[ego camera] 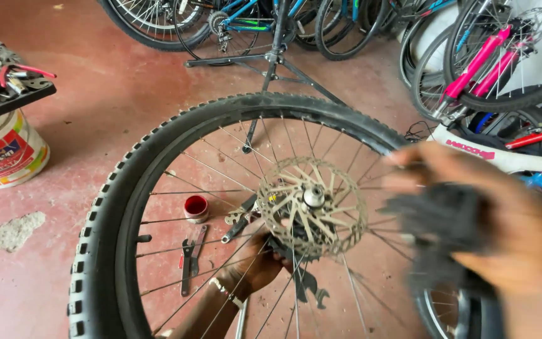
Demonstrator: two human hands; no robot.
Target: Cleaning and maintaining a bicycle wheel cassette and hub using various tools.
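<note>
A bicycle wheel with a knobby black tyre [158, 135] fills the middle of the view, its silver disc rotor [312, 198] facing me. My left hand [255, 267] reaches up behind the spokes and grips the hub's dark underside, just below the rotor. A bracelet shows on that wrist. My right hand [509, 238] is blurred with motion at the right rim of the wheel, closed on a black object [440, 220]. The blur hides what the black object is.
On the red floor under the wheel lie a small red tub [196, 207] and flat spanners [191, 254]. A paint bucket [7, 154] topped by a tool tray [4, 78] stands at left. A repair stand [274, 56] and several bicycles [484, 56] crowd the back and right.
</note>
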